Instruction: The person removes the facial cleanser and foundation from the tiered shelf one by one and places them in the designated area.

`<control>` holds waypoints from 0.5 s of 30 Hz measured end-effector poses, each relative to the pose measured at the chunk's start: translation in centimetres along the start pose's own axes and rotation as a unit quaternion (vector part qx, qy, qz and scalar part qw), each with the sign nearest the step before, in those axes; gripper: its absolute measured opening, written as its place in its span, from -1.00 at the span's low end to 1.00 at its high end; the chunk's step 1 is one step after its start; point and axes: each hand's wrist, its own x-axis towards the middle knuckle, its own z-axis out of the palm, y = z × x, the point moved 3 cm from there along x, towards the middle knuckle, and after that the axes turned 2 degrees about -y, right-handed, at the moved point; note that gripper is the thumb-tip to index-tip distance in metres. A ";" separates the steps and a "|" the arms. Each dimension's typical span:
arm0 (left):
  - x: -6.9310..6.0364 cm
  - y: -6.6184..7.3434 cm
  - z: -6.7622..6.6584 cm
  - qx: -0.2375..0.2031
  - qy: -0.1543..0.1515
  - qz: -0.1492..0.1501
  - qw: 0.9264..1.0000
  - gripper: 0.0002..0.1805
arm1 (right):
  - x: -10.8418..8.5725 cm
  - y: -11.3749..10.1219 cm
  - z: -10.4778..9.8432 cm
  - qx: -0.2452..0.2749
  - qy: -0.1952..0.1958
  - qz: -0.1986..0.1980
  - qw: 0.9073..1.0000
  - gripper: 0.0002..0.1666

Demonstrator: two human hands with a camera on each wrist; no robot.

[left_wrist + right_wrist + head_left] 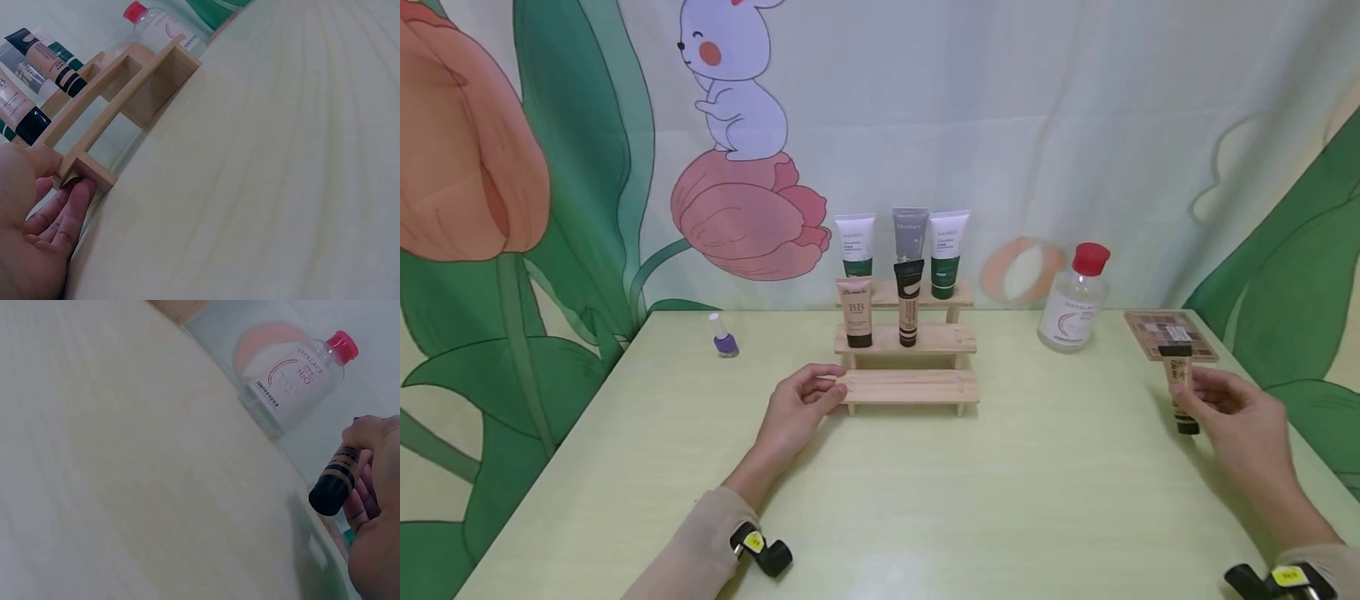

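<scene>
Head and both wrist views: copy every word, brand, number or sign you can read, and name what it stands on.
"BB": pink tube
"PALACE", its start unclear: red-capped bottle
"H2O": same bottle
Too small or blurred: their other print; white-and-green tubes; grey tube; standing black-and-tan tube; held tan tube; yellow wrist tags; palette label.

Beige sleeves [696,542]; black wrist cameras [774,559], yellow stickers [754,542].
</scene>
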 end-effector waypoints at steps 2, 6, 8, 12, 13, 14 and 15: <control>0.0 0.0 -0.1 0.000 0.001 -0.001 1.000 -0.71 | -0.1 0.5 0.3 -0.025 -0.008 0.008 1.000 -0.51; 0.0 0.0 -0.1 -0.004 -0.002 0.001 1.000 -0.71 | -0.3 1.3 0.7 -0.056 -0.012 0.021 0.998 -0.32; 0.0 -0.1 0.0 -0.006 -0.004 0.002 1.000 -0.71 | -0.4 1.6 0.8 -0.065 -0.012 0.026 0.998 -0.28; 0.0 -0.2 0.0 -0.008 -0.006 0.004 1.000 -0.71 | -0.5 1.9 1.0 -0.090 -0.009 0.025 0.996 -0.27; 0.0 -0.2 0.0 -0.008 -0.006 0.004 1.000 -0.71 | -0.6 1.9 1.1 -0.095 -0.008 0.025 0.995 -0.27; 0.1 -0.1 0.0 -0.007 -0.006 0.005 1.000 -0.71 | -0.6 2.0 1.1 -0.100 -0.006 0.022 0.995 -0.28; 0.1 0.0 0.0 -0.007 -0.006 0.006 1.000 -0.71 | -0.6 2.0 1.2 -0.106 -0.003 0.018 0.994 -0.29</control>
